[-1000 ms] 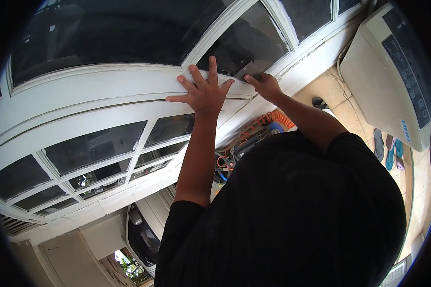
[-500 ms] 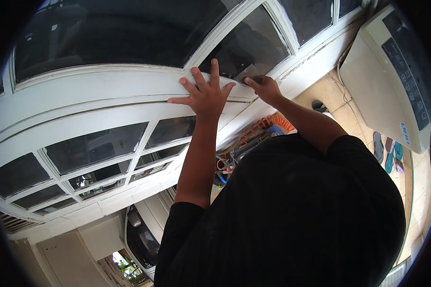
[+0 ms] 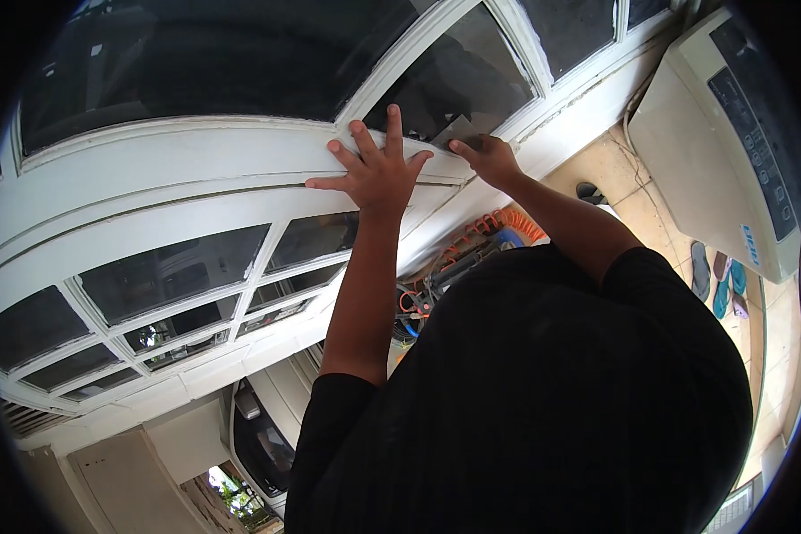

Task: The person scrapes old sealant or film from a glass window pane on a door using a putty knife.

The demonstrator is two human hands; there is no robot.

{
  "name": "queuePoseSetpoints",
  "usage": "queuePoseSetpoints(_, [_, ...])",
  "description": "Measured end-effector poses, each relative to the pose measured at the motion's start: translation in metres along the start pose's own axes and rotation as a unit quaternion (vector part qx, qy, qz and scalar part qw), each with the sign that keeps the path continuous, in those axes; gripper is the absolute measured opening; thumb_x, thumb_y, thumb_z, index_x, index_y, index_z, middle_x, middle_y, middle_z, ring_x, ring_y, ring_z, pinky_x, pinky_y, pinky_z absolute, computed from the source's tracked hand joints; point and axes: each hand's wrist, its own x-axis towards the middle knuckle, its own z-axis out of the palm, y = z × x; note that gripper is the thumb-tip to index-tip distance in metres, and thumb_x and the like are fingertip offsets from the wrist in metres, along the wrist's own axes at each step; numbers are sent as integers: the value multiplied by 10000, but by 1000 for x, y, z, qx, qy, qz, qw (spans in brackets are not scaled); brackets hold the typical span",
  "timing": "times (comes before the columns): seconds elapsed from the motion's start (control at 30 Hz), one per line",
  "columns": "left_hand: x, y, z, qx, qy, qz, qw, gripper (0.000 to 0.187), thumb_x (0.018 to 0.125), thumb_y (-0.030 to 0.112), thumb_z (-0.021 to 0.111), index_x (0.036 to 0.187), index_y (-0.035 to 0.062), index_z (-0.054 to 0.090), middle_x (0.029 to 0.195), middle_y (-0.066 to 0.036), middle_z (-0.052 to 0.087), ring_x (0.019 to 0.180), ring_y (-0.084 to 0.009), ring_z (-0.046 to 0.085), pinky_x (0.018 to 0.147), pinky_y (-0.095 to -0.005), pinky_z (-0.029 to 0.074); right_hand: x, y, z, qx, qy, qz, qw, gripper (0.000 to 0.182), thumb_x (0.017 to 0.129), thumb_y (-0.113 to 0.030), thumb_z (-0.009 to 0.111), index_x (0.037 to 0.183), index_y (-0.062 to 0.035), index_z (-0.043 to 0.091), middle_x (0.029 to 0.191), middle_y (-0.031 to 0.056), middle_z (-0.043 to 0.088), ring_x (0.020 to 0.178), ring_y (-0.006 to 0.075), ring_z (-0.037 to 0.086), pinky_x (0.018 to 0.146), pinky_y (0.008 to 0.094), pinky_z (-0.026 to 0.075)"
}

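Pinching a grey sheet (image 3: pixel 457 131), the right hand (image 3: pixel 492 163) has barely shifted.

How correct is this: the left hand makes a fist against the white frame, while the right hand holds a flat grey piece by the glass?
Not a fist: the head view shows the left hand spread open against the white frame. The right hand indeed holds a flat grey piece by the glass.

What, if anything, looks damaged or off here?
The white frame, past the right hand holding a thin flat piece: its edge there looks ragged and patchy, unlike the cleaner run by the left hand. Cause can't be told.
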Motion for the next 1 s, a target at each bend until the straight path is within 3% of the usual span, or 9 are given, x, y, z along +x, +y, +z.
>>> queuePoseSetpoints(0.07, [1, -2, 0, -8, -1, -11, 1000, 1200, 445, 853, 624, 1470, 376, 221, 1543, -230, -22, 1379, -522, -73, 786, -875, -3, -1, 6, -5, 6, -5, -13, 1000, 726, 771, -632, 627, 1026, 48, 640, 872, 190, 682, 861, 302, 667, 784, 368, 504])
queuePoseSetpoints(0.13, [2, -2, -2, 14, 5, 13, 1000, 1235, 425, 897, 593, 1466, 308, 283, 1518, -291, 5, 1365, -555, -44, 785, -867, -10, 8, 17, -2, -5, -4, -19, 1000, 727, 773, -630, 626, 1040, 46, 634, 884, 190, 682, 866, 299, 666, 787, 366, 503])
queuePoseSetpoints(0.5, [0, -1, 0, 9, 3, 12, 1000, 1221, 441, 897, 587, 1466, 308, 283, 1518, -289, 4, 1364, -556, -41, 790, -864, -15, -5, 4, -4, 31, 2, -3, 1000, 675, 792, -604, 628, 1038, 25, 649, 899, 174, 688, 895, 290, 663, 799, 362, 499])
queuePoseSetpoints(0.57, [1, -3, 1, 10, 13, 9, 1000, 1217, 443, 895, 590, 1464, 307, 288, 1516, -290, 16, 1363, -556, -38, 791, -864, -18, 4, 10, -5, 21, -51, 54, 997, 676, 796, -598, 627, 1069, 20, 638, 919, 184, 683, 913, 298, 658, 812, 364, 493])
queuePoseSetpoints(0.67, [1, -2, 0, 11, 10, 12, 1000, 1213, 445, 897, 587, 1462, 305, 293, 1514, -292, 27, 1362, -558, -30, 789, -865, -13, -4, -1, -4, 41, -11, -12, 999, 690, 796, -609, 617, 1075, 22, 635, 908, 197, 679, 910, 308, 657, 815, 366, 490])
queuePoseSetpoints(0.8, [2, -1, -2, 13, 7, 13, 1000, 1208, 452, 895, 585, 1465, 307, 287, 1512, -292, 38, 1363, -557, -31, 784, -868, -3, 1, 4, -4, 11, -2, -17, 1000, 696, 800, -612, 609, 1095, 19, 628, 919, 203, 676, 919, 314, 654, 819, 371, 489])
queuePoseSetpoints(0.97, [1, -2, -1, 13, 10, 11, 1000, 1189, 456, 891, 586, 1458, 320, 299, 1514, -286, 39, 1361, -557, -27, 780, -872, -3, -5, 2, -20, 0, -23, 8, 1000, 670, 787, -628, 616, 940, 23, 666, 812, 169, 677, 819, 286, 661, 761, 357, 494])
queuePoseSetpoints(1.0, [3, -2, -1, 10, 4, 14, 1000, 1179, 461, 893, 581, 1456, 325, 303, 1518, -281, 25, 1360, -559, -25, 783, -870, -10, -6, 3, -22, 5, -3, -14, 1000, 631, 794, -609, 628, 817, 21, 662, 715, 130, 652, 732, 219, 646, 692, 325, 490])
